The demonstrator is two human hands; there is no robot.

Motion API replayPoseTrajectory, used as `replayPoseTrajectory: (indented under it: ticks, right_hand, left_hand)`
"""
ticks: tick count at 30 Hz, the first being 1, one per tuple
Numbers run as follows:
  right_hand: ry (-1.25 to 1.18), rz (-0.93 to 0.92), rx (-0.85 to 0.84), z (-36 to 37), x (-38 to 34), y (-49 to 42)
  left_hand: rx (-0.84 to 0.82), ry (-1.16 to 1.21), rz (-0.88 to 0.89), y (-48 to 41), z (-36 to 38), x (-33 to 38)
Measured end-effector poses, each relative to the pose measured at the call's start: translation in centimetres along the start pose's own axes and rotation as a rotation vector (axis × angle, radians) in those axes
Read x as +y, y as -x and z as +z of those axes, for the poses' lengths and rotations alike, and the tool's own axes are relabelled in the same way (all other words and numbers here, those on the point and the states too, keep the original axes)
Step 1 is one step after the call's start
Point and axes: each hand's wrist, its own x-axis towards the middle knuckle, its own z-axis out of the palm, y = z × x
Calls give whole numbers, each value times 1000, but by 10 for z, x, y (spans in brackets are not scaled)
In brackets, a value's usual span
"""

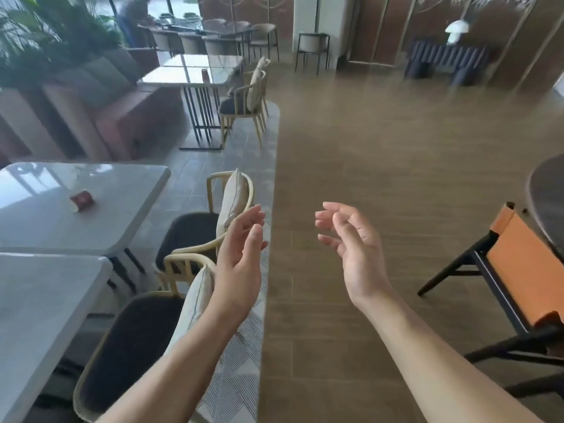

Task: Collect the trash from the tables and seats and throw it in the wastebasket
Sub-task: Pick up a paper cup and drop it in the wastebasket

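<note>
Glossy table (122, 190) holds red cup (81, 199) (tipped); left hand (241, 257), right hand (351, 248) loosely spread.

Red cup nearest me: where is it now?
Head view, left side: the red cup lies tipped on the white table, left of the cushioned chair and the left hand.

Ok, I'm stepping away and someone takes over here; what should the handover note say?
Left hand: open, empty. Right hand: open, empty.
Red cup lies tipped on the near white table, left of the hands. A small red item, too blurred to identify, sits on the far table.
Wastebasket not in view.
Done so far: cannot tell.
To do: collect both, find the wastebasket, drop them in.
</note>
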Motion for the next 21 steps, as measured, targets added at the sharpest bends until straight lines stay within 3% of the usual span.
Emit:
replayPoseTrajectory:
  ticks: [12, 21]
  right_hand:
    - [-51, 59, -157, 18, 90, -235]
    - [-26, 104, -486, 57, 132, -432]
  left_hand:
    - [173, -83, 22, -207, 31, -79]
    - [458, -128, 42, -355, 53, -111]
